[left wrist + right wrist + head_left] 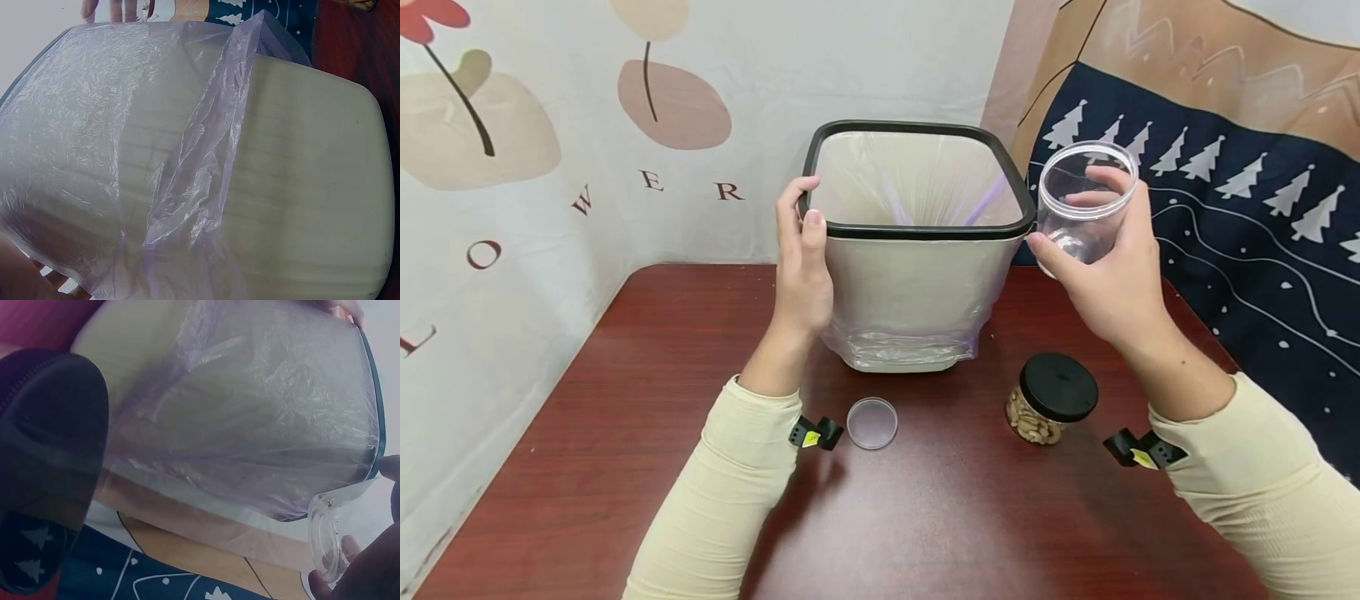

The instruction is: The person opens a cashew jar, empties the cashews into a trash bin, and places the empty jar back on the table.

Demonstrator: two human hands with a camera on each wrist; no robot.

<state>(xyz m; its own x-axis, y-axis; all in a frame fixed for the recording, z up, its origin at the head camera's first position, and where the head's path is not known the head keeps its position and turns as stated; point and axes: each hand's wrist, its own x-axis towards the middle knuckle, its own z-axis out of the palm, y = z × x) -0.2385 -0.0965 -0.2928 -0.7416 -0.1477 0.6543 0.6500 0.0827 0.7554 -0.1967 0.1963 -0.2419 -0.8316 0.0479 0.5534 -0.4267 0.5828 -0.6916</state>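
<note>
Bin point(917, 292) at table's point(625, 467) far edge, left hand point(801, 267) curled over rim. Jar point(1084, 204), empty, gripped in right hand point(1112, 275) beside bin's right rim. Lid point(872, 422), nut jar point(1049, 398) nearer front edge.

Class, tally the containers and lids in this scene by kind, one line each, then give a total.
Bins: 1, the lined waste bin
Jars: 2, the empty clear jar and the nut jar
Lids: 2, the clear lid and the black lid
Total: 5
</note>
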